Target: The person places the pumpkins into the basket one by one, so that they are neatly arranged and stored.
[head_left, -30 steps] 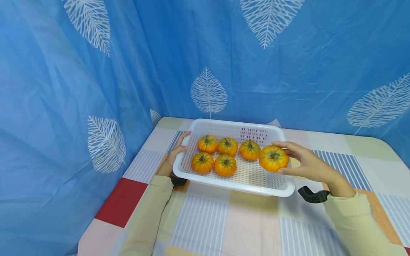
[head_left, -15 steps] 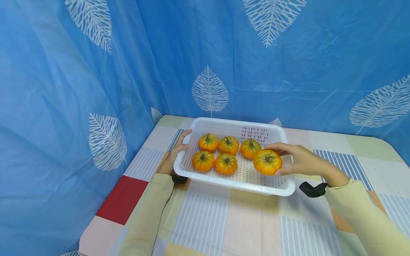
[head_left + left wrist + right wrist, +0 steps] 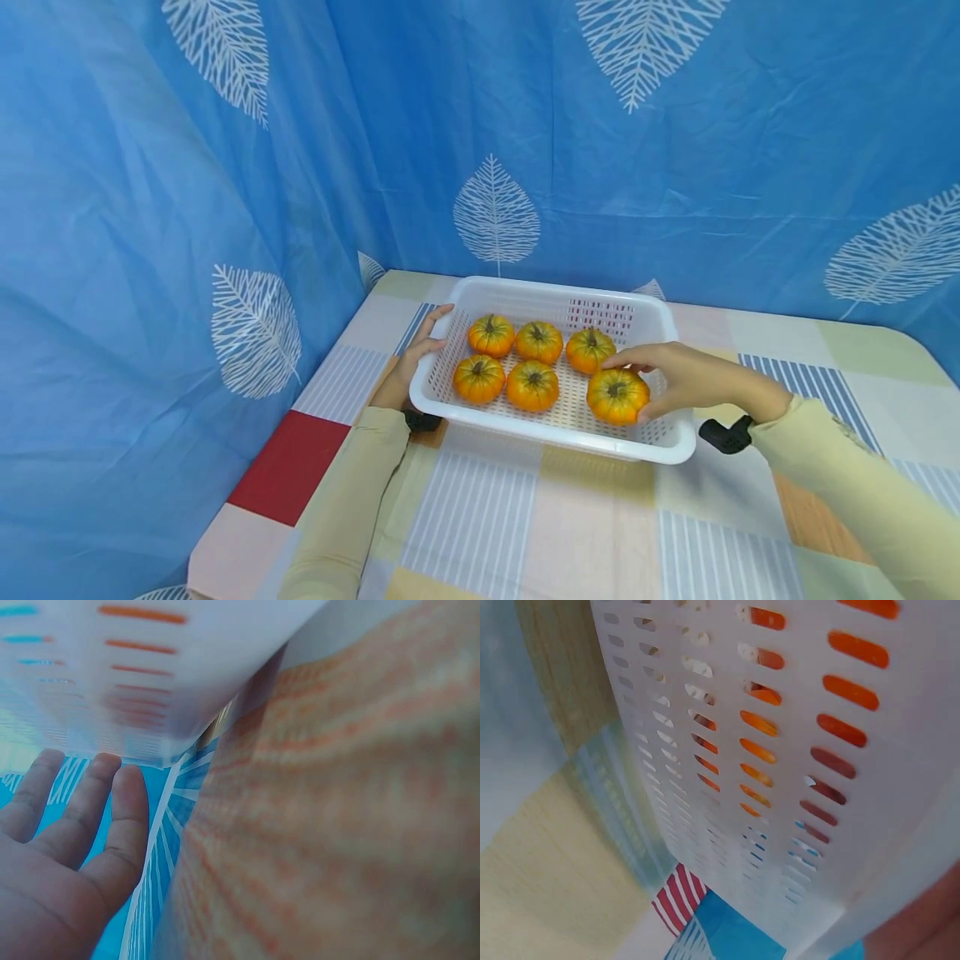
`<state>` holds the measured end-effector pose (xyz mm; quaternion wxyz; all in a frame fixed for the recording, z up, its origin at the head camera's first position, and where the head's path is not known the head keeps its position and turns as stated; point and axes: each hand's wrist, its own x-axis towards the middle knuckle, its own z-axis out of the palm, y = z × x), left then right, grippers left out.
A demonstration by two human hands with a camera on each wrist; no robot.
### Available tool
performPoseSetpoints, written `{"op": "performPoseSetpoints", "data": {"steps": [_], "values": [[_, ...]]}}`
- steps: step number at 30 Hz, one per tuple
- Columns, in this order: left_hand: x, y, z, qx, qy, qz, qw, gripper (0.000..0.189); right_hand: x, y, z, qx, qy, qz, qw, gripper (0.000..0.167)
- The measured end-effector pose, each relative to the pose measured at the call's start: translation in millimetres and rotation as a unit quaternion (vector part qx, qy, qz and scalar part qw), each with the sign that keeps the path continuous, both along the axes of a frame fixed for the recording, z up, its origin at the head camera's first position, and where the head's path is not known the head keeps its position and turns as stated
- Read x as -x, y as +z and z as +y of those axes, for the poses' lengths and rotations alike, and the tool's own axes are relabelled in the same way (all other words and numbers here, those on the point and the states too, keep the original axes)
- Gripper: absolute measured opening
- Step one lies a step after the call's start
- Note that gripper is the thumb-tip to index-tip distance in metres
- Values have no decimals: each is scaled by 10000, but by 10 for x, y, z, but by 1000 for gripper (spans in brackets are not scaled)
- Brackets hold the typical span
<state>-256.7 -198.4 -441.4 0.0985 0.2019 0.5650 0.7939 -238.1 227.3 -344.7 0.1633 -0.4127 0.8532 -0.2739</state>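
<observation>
In the head view my right hand (image 3: 678, 379) grips a small orange pumpkin (image 3: 617, 397) between thumb and fingers, low inside the right part of a white plastic basket (image 3: 525, 423). Several similar pumpkins sit in the basket, two of them (image 3: 479, 379) (image 3: 532, 386) in the nearer row and three (image 3: 590, 350) farther back. My left hand (image 3: 408, 362) lies at the basket's left end, thumb and forefinger on the rim. Three nearly straight fingers (image 3: 86, 810) reach along the outer wall in the left wrist view. Slotted basket wall (image 3: 727, 742) hides most of the right hand from its wrist camera.
The basket stands on a table with a checked and striped cloth (image 3: 592, 533). A blue curtain (image 3: 420, 125) with white leaf prints hangs behind the table and along its left side.
My right hand has moved left and down with the pumpkin, from over the basket's right rim to low inside it. The left hand has stayed at the left rim.
</observation>
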Motion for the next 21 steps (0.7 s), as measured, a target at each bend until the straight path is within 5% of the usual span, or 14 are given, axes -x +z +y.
{"op": "performPoseSetpoints", "data": {"steps": [21], "values": [[-23,-1,-15,207,-2,-76,9998,67,73,-78,-221,-845,355,326,9953,72]]}}
